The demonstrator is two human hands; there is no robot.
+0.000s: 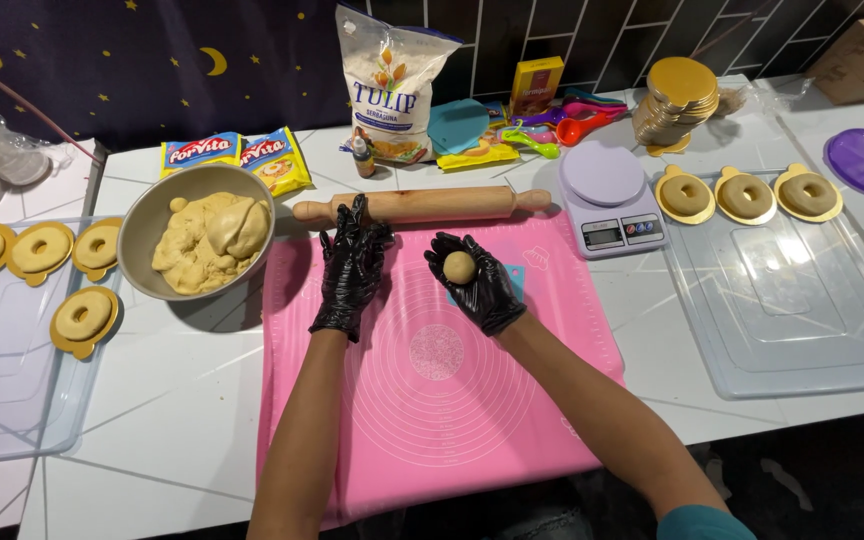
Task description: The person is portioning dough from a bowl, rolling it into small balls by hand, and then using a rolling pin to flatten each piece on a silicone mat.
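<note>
From the head camera, the person's right hand (477,280), in a black glove, lies palm up over the upper part of the pink silicone mat (432,400), fingers loosely curled into a cup around a small dough ball (460,266) that rests in the palm without being squeezed. The left hand (350,268), gloved the same, stands at 9 o'clock of the ball, fingers straight and together, palm turned toward it and holding nothing. The step in hand looks like shaping a portion into a ball; the next move likely calls for the flat left palm to close over the cupped one.

At 12 o'clock of the hands a wooden rolling pin (422,204) lies across the mat's top edge. A metal bowl (197,242) of dough sits at 9 o'clock, a lilac kitchen scale (607,195) at 2 o'clock. Clear trays (782,300) flank the mat (each bearing ring-shaped pieces (745,196) on gold cards). The surface is a white table (182,430); behind it hang a dark starred cloth (102,60) and a dark tiled wall (652,30).
</note>
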